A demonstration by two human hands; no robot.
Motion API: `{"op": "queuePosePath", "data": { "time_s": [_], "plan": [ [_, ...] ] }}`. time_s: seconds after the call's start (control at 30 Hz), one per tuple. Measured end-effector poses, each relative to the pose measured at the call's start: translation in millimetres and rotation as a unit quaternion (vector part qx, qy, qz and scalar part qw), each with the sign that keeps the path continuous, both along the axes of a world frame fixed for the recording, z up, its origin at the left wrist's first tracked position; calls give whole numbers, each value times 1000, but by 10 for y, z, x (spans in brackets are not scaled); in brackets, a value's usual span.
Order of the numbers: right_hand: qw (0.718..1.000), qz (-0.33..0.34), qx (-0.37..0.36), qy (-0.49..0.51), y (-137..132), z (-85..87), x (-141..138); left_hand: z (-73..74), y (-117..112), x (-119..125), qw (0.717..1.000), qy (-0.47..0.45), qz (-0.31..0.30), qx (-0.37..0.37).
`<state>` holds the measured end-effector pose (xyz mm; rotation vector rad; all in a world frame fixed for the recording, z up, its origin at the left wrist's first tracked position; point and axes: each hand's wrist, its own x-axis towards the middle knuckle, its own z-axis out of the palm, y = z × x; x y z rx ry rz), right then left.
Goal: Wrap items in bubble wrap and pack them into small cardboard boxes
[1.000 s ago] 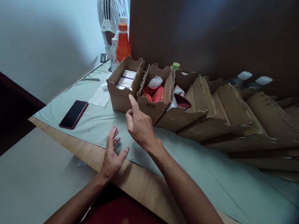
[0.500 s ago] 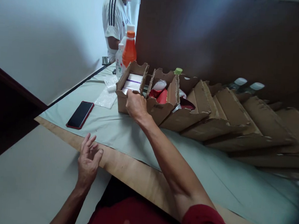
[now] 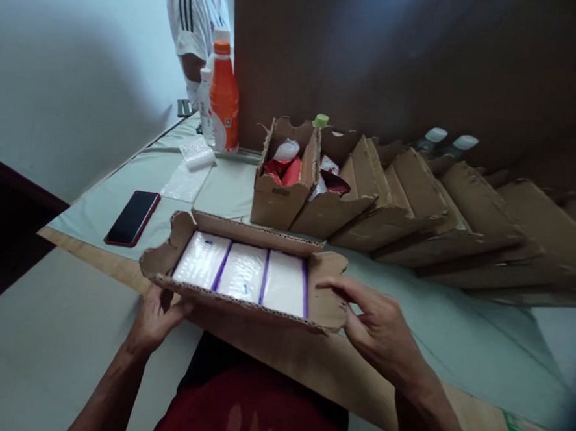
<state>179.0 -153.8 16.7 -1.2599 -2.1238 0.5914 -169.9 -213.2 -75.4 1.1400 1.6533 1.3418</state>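
Note:
An open cardboard box (image 3: 255, 232) is held over the front edge of the table between my two hands. Inside it lie three white plastic-wrapped packs (image 3: 241, 271) with purple edges, side by side. My left hand (image 3: 157, 318) grips the box's left end from below, the thumb along the near side and the fingers partly hidden under the cardboard. At the right end, my right hand (image 3: 379, 322) pinches the end wall, its index finger over the inner face and thumb outside.
A row of cardboard boxes (image 3: 283, 205) stands along the dark panel, the nearest holding red and white packets. On the left are a phone (image 3: 132, 218), bubble wrap (image 3: 194, 161), an orange bottle (image 3: 225, 98) and a clear bottle (image 3: 205, 109). A person in a white shirt (image 3: 188, 14) is beyond.
My right hand has pulled the leftmost box out of the row and brought it toward me. My left hand has taken hold of its left end. The view has shifted slightly right.

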Motion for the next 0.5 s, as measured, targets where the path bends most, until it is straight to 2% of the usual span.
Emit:
{"op": "queuePosePath", "data": {
  "time_s": [0.07,0.13,0.2,0.3,0.4,0.5],
  "plan": [
    [996,-48,-19,69,-151,-143,243,1,-71,115,999,17,-17,-37],
    [990,-55,-61,116,-334,-307,339,11,-121,224,998,31,-9,-61],
    [988,-38,-95,112,-495,-457,286,29,-138,320,997,42,11,-65],
    [993,-59,-58,83,-600,-608,95,48,-77,464,997,56,18,-44],
    [985,-149,2,89,-555,-674,101,39,103,719,999,39,-4,-17],
    [959,-269,6,91,-464,-690,429,44,403,1172,998,9,-65,8]
  ]
}}
